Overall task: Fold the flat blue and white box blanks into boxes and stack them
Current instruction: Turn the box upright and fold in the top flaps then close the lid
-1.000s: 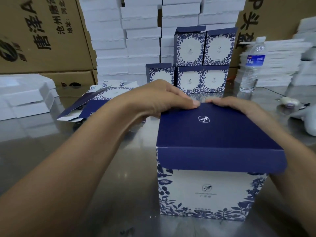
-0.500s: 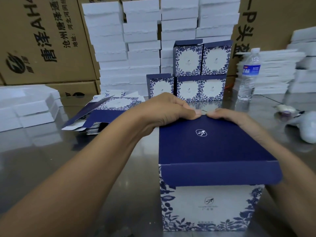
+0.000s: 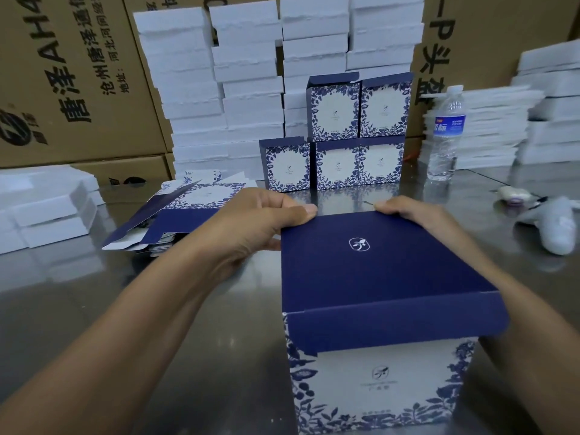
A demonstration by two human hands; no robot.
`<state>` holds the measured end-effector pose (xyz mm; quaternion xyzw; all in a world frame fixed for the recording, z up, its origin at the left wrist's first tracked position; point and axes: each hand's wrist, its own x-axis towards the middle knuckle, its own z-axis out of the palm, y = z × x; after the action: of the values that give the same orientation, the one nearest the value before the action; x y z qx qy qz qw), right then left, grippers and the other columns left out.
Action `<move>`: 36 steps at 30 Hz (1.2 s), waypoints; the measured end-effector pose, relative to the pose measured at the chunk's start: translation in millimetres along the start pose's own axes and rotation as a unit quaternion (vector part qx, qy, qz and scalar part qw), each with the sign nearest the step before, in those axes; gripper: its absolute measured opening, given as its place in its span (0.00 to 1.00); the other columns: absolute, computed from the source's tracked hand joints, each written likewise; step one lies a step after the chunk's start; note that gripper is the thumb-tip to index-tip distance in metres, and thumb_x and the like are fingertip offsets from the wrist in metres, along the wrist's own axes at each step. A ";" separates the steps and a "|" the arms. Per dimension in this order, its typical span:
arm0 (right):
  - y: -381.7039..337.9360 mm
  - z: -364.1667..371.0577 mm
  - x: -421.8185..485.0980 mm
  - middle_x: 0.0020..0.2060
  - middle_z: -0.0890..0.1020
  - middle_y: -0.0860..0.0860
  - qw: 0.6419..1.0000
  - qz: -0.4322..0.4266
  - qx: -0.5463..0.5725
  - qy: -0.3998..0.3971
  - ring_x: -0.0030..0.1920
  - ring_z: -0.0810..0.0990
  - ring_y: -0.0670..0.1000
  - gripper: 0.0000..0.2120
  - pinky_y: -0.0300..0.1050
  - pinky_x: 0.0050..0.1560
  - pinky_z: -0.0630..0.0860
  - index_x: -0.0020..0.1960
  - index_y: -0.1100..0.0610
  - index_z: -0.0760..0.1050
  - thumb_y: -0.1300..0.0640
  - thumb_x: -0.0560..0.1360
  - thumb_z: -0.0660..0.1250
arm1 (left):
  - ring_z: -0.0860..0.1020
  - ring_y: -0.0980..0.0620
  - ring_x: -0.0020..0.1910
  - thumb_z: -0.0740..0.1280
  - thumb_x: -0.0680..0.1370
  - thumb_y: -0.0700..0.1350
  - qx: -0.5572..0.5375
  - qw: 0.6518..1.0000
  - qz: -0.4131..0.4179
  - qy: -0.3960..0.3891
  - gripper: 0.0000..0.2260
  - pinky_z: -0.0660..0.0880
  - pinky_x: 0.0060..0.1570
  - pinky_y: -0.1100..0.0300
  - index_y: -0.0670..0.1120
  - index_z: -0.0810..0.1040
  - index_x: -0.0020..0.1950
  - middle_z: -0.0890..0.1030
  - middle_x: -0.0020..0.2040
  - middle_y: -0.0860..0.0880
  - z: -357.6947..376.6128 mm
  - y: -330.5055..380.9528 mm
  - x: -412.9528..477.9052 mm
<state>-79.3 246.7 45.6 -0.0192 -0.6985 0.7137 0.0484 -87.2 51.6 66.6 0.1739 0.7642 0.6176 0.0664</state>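
- Both sets of fingertips (image 3: 303, 211) curl over the far edge of the navy lid (image 3: 370, 265); half a second ago they nearly met at the middle of that edge, now a clear gap lies between them
- left hand (image 3: 251, 229) grips the lid's far left corner, thumb under the left edge; right hand (image 3: 414, 215) holds the far edge toward the right, fingers bent down behind it
- box (image 3: 379, 384) stands upright on the near right of the steel table (image 3: 94, 302), beneath the fingers and nearer than them; its front tuck flap hangs outside the front wall, as before
- lid covers the box, so its inside is hidden
- flat blanks (image 3: 188, 211) lie in a pile just left of the left hand
- five finished boxes (image 3: 337, 164) stand far behind the hands, three below and two on top; what they hold cannot be seen
- water bottle (image 3: 445, 133) stands far right; white stacks (image 3: 248, 89) line the back
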 end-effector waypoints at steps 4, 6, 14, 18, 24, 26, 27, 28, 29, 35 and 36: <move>0.5 -1.1 -6.4 0.28 0.78 0.51 1.000 -0.021 0.002 0.013 0.24 0.75 0.45 0.08 0.34 0.27 0.70 0.32 0.55 0.78 0.57 0.69 0.68 | 0.73 0.59 0.20 0.67 0.76 0.43 -0.031 0.999 0.006 0.035 0.19 0.69 0.22 0.71 0.47 0.75 0.24 0.77 0.23 0.52 1.8 -7.9 -4.6; -1.1 -0.6 -7.3 0.29 0.78 0.51 0.999 -0.026 -0.010 0.022 0.24 0.74 0.44 0.06 0.31 0.24 0.69 0.35 0.56 0.77 0.58 0.71 0.67 | 0.72 0.60 0.19 0.66 0.77 0.44 -0.045 0.997 0.013 0.065 0.17 0.68 0.22 0.72 0.47 0.73 0.27 0.75 0.21 0.53 -0.5 -13.9 -8.4; -3.9 0.9 -6.7 0.18 0.75 0.46 0.996 -0.003 -0.031 0.084 0.17 0.71 0.42 0.13 0.29 0.18 0.64 0.30 0.54 0.76 0.55 0.72 0.69 | 0.69 0.62 0.19 0.65 0.78 0.43 -0.037 0.994 0.042 0.091 0.25 0.65 0.21 0.73 0.49 0.70 0.19 0.71 0.20 0.55 -2.4 -18.8 -8.3; -1.9 2.9 -8.8 0.16 0.72 0.46 0.994 -0.019 -0.006 0.112 0.16 0.69 0.43 0.15 0.29 0.17 0.62 0.29 0.56 0.74 0.55 0.73 0.69 | 0.69 0.62 0.19 0.66 0.77 0.46 -0.029 0.992 0.038 0.113 0.21 0.65 0.21 0.73 0.49 0.72 0.23 0.73 0.21 0.55 -1.9 -19.0 -9.8; 0.8 6.1 -10.3 0.17 0.72 0.48 0.992 -0.061 0.013 0.111 0.17 0.69 0.43 0.16 0.29 0.20 0.64 0.49 0.73 0.76 0.57 0.74 0.69 | 0.80 0.60 0.40 0.72 0.69 0.56 0.140 0.955 0.219 0.144 0.09 0.72 0.44 0.62 0.52 0.78 0.40 0.82 0.39 0.56 -1.4 -3.1 -46.7; 3.3 8.4 -11.0 0.17 0.69 0.47 0.989 -0.090 0.006 0.118 0.17 0.67 0.42 0.19 0.29 0.20 0.63 0.53 0.75 0.73 0.58 0.75 0.67 | 0.80 0.60 0.45 0.69 0.69 0.59 0.182 0.945 0.267 0.055 0.10 0.74 0.47 0.64 0.53 0.78 0.43 0.82 0.43 0.56 5.1 4.3 -66.6; 4.2 9.1 -11.2 0.17 0.69 0.47 0.988 -0.097 0.007 0.120 0.18 0.66 0.42 0.19 0.29 0.20 0.63 0.53 0.75 0.73 0.58 0.75 0.67 | 0.80 0.59 0.46 0.68 0.69 0.60 0.217 0.934 0.281 0.030 0.11 0.73 0.47 0.67 0.54 0.78 0.43 0.81 0.44 0.56 8.8 4.6 -72.3; 5.0 9.7 -11.7 0.18 0.69 0.47 0.987 -0.100 0.011 0.125 0.18 0.67 0.41 0.17 0.29 0.20 0.63 0.50 0.75 0.74 0.58 0.75 0.67 | 0.80 0.58 0.48 0.68 0.69 0.60 0.253 0.922 0.292 0.026 0.11 0.72 0.47 0.69 0.55 0.77 0.43 0.80 0.45 0.56 11.9 3.3 -74.7; 6.6 10.3 -11.5 0.18 0.70 0.47 0.986 -0.104 0.016 0.129 0.18 0.67 0.41 0.15 0.29 0.21 0.63 0.46 0.72 0.76 0.57 0.75 0.66 | 0.79 0.57 0.48 0.68 0.68 0.60 0.278 0.912 0.299 0.039 0.10 0.71 0.46 0.70 0.56 0.77 0.43 0.79 0.45 0.57 14.0 0.8 -73.7; 18.6 15.8 -6.2 0.35 0.80 0.41 0.957 -0.224 0.048 0.176 0.40 0.77 0.39 0.07 0.41 0.50 0.75 0.41 0.49 0.78 0.48 0.75 0.66 | 0.80 0.60 0.47 0.74 0.67 0.52 0.198 0.927 0.275 0.161 0.08 0.74 0.49 0.67 0.50 0.79 0.39 0.81 0.42 0.55 18.7 -22.2 -39.6; 19.0 15.4 -4.6 0.39 0.81 0.39 0.951 -0.249 0.035 0.180 0.44 0.78 0.37 0.06 0.39 0.52 0.74 0.42 0.48 0.79 0.48 0.73 0.65 | 0.79 0.61 0.48 0.75 0.68 0.51 0.181 0.932 0.265 0.169 0.08 0.74 0.51 0.66 0.49 0.79 0.39 0.81 0.42 0.55 17.1 -24.8 -32.0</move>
<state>-77.0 230.6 26.8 0.0292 -0.6355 0.6877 0.3499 -56.6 51.9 35.1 0.2725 0.7891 0.4842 -0.2620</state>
